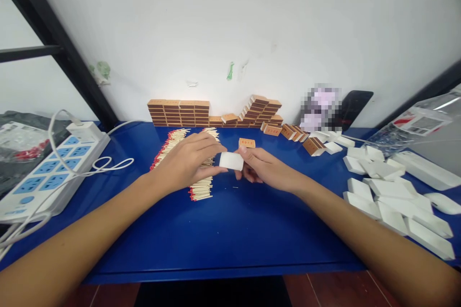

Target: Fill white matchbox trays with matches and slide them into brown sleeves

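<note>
Forearms, two, bare, entering from the near edge and meeting over the middle of the blue counter (223,239).

Left hand (187,163): fingers curled, thumb and fingertips pinched on the left end of the white tray (231,161).

Right hand (264,167): fingers bent and closed on the right end of the same tray, thumb on top.

White tray: one small open card drawer, held between both hands just above the counter, near its centre. Its contents cannot be made out.

Matches (200,190): red-tipped, in a loose heap on the counter directly under and behind the left hand. A second band runs back towards the wall.

Orange box (247,142): single, lying flat on the counter just behind the right hand's fingertips.

Stacked boxes (179,113): orange-brown, in neat columns against the white wall. A leaning stack (261,111) stands to their right, and a toppled row (293,131) trails off from it.

Spare trays (389,201): white, many, scattered over the right side of the counter, well apart from the hands.

Power strip (54,172): white with blue sockets, at the left edge, with a plug seated in it and a white cable (108,165) looped beside it.

Clear bag (414,129): far right, behind the spare trays.
</note>
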Demonstrator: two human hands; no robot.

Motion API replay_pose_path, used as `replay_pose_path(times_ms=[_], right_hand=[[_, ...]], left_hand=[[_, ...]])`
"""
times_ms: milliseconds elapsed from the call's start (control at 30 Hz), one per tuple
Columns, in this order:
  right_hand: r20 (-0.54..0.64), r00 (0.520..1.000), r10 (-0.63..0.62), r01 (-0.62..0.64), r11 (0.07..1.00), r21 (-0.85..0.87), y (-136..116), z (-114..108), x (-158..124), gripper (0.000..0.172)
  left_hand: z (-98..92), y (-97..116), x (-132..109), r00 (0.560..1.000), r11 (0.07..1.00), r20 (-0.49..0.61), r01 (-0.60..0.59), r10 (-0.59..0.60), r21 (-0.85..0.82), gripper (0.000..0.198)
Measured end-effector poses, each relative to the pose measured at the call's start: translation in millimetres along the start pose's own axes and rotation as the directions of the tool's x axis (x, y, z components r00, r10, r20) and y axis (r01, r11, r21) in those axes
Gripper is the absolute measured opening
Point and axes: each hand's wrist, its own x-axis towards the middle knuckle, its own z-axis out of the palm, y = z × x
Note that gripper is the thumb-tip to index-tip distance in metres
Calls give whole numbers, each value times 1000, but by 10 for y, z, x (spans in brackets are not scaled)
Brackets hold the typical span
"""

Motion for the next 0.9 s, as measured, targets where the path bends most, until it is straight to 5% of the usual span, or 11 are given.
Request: replay_pose_path(times_ms=[67,133,267,333,900], right_hand=[[-233,965,-120,72,976,-206,-48,21,-12,55],[-305,915,-263,136,915,-381,-125,79,-37,36],[98,943,-319,329,842,-428,-248,323,-93,11],[197,934,-297,355,824,-442,-248,454,-96,12],[149,962,-228,272,829,-489,-199,629,-64,6]], left_hand=[[-16,-66,-15,997,997,-36,64,-63,34,34],[-30,-144,-38,990,987,-65,129,-123,97,35],[-33,-250,-76,980,971,-109,181,-166,154,37],[-18,-256,-81,984,973,-96,166,-153,158,36],[23,-163,-64,997,977,-68,39,-25,210,36]])
